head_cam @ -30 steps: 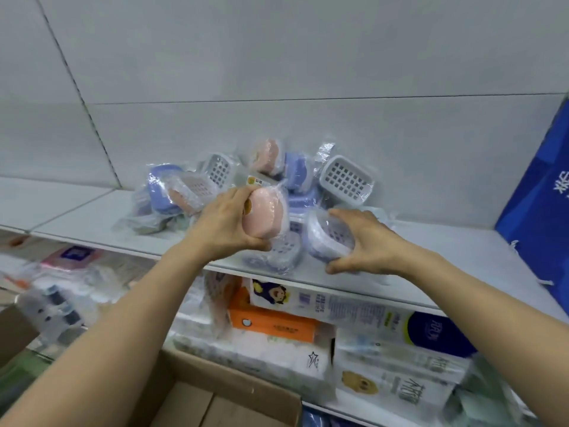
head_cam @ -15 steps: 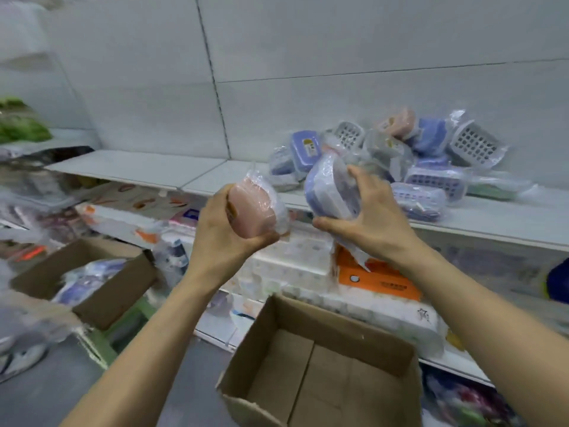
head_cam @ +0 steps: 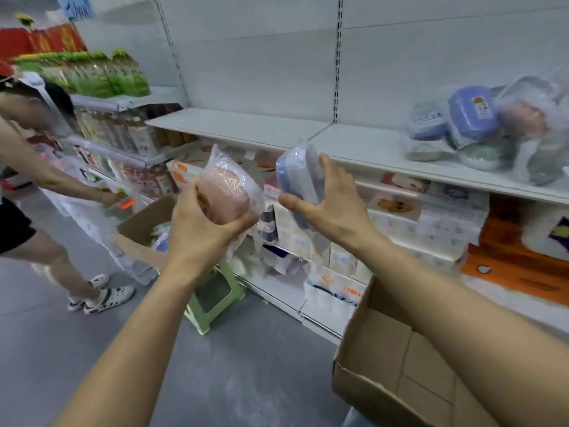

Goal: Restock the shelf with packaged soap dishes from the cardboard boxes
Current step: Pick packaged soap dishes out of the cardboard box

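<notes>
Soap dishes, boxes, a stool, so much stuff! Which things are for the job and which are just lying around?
For the job:
left hand gripping the pink soap dish
right hand holding the blue soap dish
soap dish pile
shelf
cardboard box

Just lying about:
green stool
tissue packs
green bottles

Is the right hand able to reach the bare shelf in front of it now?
Probably yes: the right hand holds a blue dish just before the shelf, with nothing between them.
</notes>
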`<move>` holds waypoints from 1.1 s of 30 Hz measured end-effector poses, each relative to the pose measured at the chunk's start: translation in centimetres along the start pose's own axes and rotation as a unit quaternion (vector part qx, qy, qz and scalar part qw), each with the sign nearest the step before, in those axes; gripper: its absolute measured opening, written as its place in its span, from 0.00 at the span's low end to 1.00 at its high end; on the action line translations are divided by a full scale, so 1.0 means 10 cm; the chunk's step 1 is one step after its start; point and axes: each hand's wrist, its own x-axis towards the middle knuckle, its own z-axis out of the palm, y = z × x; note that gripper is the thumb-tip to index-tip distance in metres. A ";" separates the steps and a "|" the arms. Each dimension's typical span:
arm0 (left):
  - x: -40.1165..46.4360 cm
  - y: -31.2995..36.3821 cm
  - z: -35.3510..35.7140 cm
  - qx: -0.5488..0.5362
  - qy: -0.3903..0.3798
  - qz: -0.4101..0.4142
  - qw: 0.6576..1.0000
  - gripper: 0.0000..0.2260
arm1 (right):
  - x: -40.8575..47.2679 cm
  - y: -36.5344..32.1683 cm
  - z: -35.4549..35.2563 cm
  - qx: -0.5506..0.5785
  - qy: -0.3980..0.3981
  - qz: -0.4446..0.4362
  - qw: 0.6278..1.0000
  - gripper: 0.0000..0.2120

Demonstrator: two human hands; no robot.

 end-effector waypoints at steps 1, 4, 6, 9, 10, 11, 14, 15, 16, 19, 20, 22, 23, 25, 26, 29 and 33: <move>0.09 -0.16 -0.07 0.006 -0.002 -0.004 1.000 0.41 | 0.09 -0.07 0.17 0.000 -0.005 0.005 1.000 0.53; 0.48 -0.66 -0.23 0.028 -0.030 -0.004 0.999 0.42 | 0.46 -0.25 0.72 0.002 -0.022 0.015 1.000 0.52; 0.83 -0.99 -0.31 0.027 -0.047 -0.009 0.999 0.43 | 0.75 -0.37 1.12 0.009 -0.029 0.014 0.999 0.49; 1.35 -1.44 -0.48 -0.016 -0.051 -0.059 0.997 0.42 | 1.24 -0.53 1.70 0.041 -0.044 0.029 0.998 0.47; 1.52 -1.60 -0.57 -0.026 -0.046 -0.079 0.995 0.43 | 1.41 -0.60 1.88 0.053 -0.048 0.038 0.997 0.46; 1.69 -1.75 -0.66 -0.031 -0.045 -0.094 0.994 0.45 | 1.57 -0.68 2.06 0.065 -0.053 0.045 0.995 0.46; 2.17 -2.23 -0.98 -0.022 -0.041 -0.123 0.991 0.41 | 2.01 -0.98 2.61 0.094 -0.072 0.048 0.992 0.46; 2.32 -2.39 -1.08 -0.022 -0.035 -0.133 0.990 0.38 | 2.14 -1.09 2.78 0.106 -0.082 0.054 0.990 0.47; 2.47 -2.54 -1.16 -0.024 -0.030 -0.142 0.989 0.36 | 2.26 -1.19 2.95 0.117 -0.094 0.067 0.986 0.48; 2.89 -3.02 -1.34 -0.026 -0.036 -0.161 0.986 0.35 | 2.59 -1.40 3.46 0.144 -0.119 0.112 0.976 0.47; 3.02 -3.21 -1.38 -0.025 -0.043 -0.167 0.985 0.35 | 2.70 -1.45 3.65 0.152 -0.125 0.121 0.973 0.45; 3.32 -3.62 -1.45 -0.020 -0.056 -0.177 0.982 0.36 | 2.90 -1.51 4.08 0.165 -0.137 0.139 0.967 0.42; 3.48 -3.84 -1.47 -0.016 -0.067 -0.183 0.981 0.36 | 3.00 -1.53 4.32 0.167 -0.144 0.152 0.963 0.42; 3.84 -4.31 -1.50 0.001 -0.100 -0.200 0.975 0.36 | 3.21 -1.55 4.84 0.166 -0.155 0.187 0.956 0.44; 4.04 -4.56 -1.49 0.010 -0.117 -0.207 0.971 0.35 | 3.32 -1.55 5.11 0.165 -0.157 0.208 0.951 0.46; 4.65 -5.41 -1.45 0.035 -0.167 -0.225 0.959 0.37 | 3.62 -1.55 5.91 0.182 -0.160 0.285 0.927 0.50; 5.22 -6.65 -1.31 0.101 -0.240 -0.270 0.927 0.46 | 3.86 -1.48 6.99 0.188 -0.176 0.396 0.881 0.41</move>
